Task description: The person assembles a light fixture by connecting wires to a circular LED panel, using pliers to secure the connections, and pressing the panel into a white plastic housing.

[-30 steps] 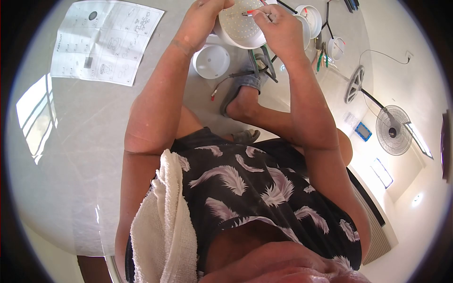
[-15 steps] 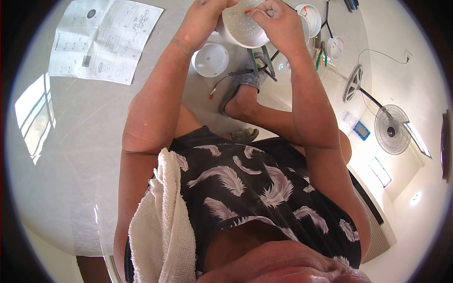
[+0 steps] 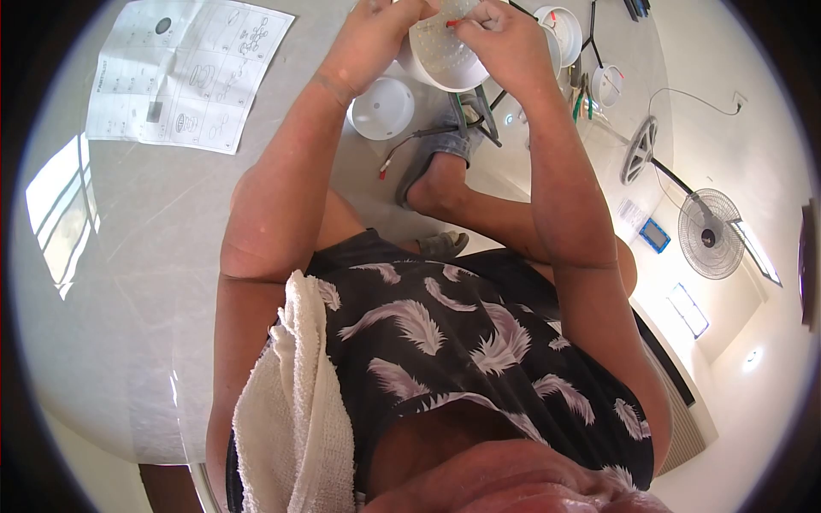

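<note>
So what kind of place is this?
It looks like an indoor room, maybe in someone's home. You can see a standing fan, a wall socket and a big sheet of paper with drawings on it.

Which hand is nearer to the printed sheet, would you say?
Left. The left hand, on the white bowl, is to the printed sheet's right; the right hand, pinching a red piece, is farther right.
</note>
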The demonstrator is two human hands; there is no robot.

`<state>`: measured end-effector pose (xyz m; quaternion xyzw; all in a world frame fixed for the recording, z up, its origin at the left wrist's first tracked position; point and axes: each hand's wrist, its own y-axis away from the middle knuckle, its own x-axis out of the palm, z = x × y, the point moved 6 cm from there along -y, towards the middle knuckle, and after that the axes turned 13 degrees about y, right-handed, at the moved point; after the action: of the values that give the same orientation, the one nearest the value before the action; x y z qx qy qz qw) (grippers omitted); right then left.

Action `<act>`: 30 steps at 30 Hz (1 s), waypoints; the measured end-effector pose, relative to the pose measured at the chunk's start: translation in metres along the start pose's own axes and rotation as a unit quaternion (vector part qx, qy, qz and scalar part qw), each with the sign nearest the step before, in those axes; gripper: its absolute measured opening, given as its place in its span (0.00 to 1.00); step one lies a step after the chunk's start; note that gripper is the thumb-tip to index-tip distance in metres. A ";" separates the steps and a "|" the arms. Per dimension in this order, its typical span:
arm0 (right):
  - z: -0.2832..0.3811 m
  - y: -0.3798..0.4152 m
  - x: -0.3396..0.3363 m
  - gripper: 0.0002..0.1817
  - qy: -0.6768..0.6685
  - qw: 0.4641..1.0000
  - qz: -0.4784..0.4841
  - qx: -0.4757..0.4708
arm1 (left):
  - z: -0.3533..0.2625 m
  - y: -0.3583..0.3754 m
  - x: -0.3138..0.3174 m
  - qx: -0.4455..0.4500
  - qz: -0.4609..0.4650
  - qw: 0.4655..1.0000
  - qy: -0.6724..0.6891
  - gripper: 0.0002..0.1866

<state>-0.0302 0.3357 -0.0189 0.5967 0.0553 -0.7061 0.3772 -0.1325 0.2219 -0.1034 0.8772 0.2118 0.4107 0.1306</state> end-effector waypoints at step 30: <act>-0.005 0.003 0.000 0.15 -0.126 0.985 0.110 0.040 | -0.008 0.004 0.007 0.039 0.019 0.999 -0.033 0.29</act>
<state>-0.0244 0.3365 -0.0198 0.5196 -0.0870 -0.7315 0.4328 -0.1337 0.2221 -0.0925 0.8985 0.2066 0.3756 0.0951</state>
